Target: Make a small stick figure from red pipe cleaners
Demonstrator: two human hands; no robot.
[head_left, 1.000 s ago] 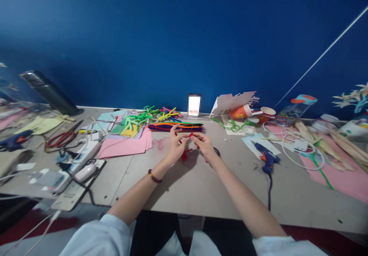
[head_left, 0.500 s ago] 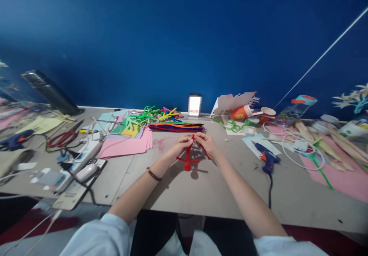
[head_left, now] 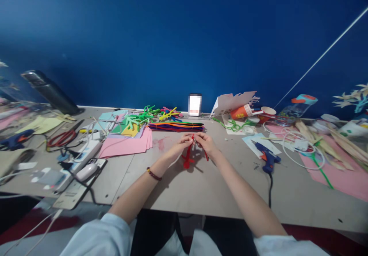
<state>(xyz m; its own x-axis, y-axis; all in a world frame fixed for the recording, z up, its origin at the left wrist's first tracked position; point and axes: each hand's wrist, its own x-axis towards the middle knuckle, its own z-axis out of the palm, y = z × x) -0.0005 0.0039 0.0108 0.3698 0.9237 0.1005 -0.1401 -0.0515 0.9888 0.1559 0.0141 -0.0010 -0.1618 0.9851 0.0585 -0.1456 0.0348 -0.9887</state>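
Observation:
Both my hands hold a small red pipe-cleaner figure [head_left: 188,159] above the middle of the table. My left hand [head_left: 183,144] pinches its upper part from the left, and my right hand [head_left: 205,143] grips it from the right, with a red strand trailing below. The fingers of both hands hide the top of the figure. A dark bead bracelet [head_left: 153,174] circles my left wrist. A bundle of multicoloured pipe cleaners [head_left: 176,127] lies just beyond my hands.
Pink paper sheets [head_left: 123,148] lie left of my hands, with green pipe-cleaner shapes [head_left: 138,120] behind. A blue hot-glue gun [head_left: 267,158] stands to the right, its black cord hanging over the table edge. A power strip [head_left: 86,151] and red-handled scissors [head_left: 61,139] lie at the left.
The red figure has turned and tilted between my hands, its crosspiece now folded in rather than spread wide. My hands stay close together over the same spot.

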